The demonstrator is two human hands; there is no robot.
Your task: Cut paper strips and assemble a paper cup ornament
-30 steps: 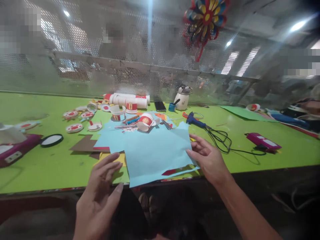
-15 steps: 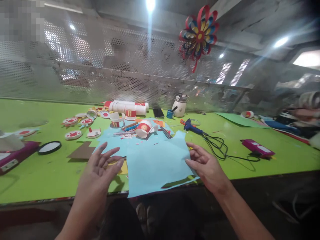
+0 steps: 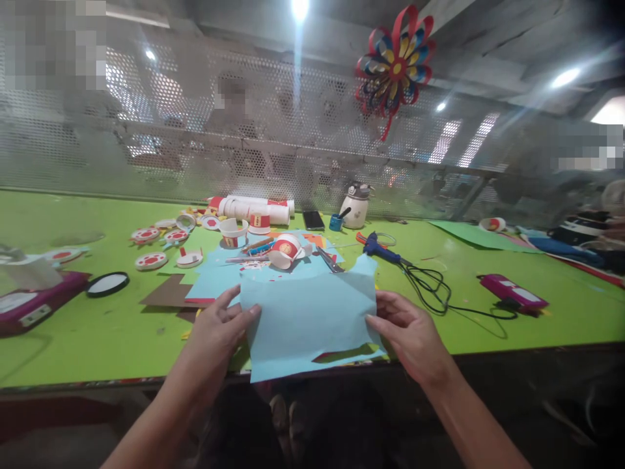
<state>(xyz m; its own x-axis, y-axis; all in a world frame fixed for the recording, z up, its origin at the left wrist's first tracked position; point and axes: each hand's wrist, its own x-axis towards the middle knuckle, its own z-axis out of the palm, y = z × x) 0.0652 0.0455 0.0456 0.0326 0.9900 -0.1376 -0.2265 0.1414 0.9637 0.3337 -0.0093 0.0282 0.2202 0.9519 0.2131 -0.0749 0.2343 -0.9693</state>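
Note:
A light blue sheet of paper (image 3: 307, 312) is held up over the table's near edge, with a long cut-out slot low on its right side. My left hand (image 3: 219, 332) pinches its left edge, thumb in front and fingers behind. At the opposite edge my right hand (image 3: 405, 326) grips the sheet the same way. Just beyond the paper lie a cut red and white paper cup (image 3: 286, 252), a pair of scissors (image 3: 330, 259) and several pens (image 3: 258, 247) among paper scraps.
A blue glue gun (image 3: 383, 249) with a black cable rests to the right, near a purple power strip (image 3: 513, 293). Decorated paper discs (image 3: 151, 261), a black-rimmed round lid (image 3: 108, 284) and brown paper (image 3: 170, 293) lie left. A bottle (image 3: 355, 206) and a phone (image 3: 313, 221) stand behind.
My left hand has moved right and closed on the paper's left edge; before, it was apart from the sheet with fingers spread. My right hand keeps its hold.

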